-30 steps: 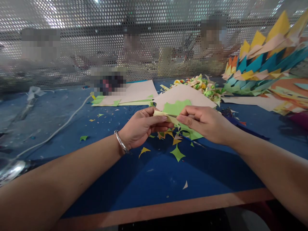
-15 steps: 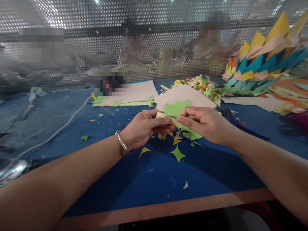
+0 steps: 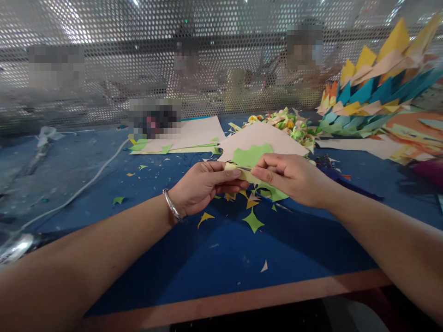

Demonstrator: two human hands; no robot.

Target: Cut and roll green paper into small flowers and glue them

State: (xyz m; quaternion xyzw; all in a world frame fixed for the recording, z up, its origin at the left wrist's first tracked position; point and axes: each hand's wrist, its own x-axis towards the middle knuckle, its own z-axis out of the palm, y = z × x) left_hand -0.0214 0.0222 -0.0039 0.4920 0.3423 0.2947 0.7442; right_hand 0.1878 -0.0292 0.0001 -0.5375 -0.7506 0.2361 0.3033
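Both hands pinch one pale yellow paper strip (image 3: 242, 171): the left hand (image 3: 204, 184) grips its left end, the right hand (image 3: 290, 177) its right, long axis running between them.

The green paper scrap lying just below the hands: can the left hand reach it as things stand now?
Probably yes. The green paper scrap lies bare on the blue table, close beneath the left hand, nothing between. But that hand is pinching the pale yellow paper.

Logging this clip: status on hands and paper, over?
Left hand and right hand both pinching the folded paper above the blue table. Paper scraps lie beneath. Nothing blocking.
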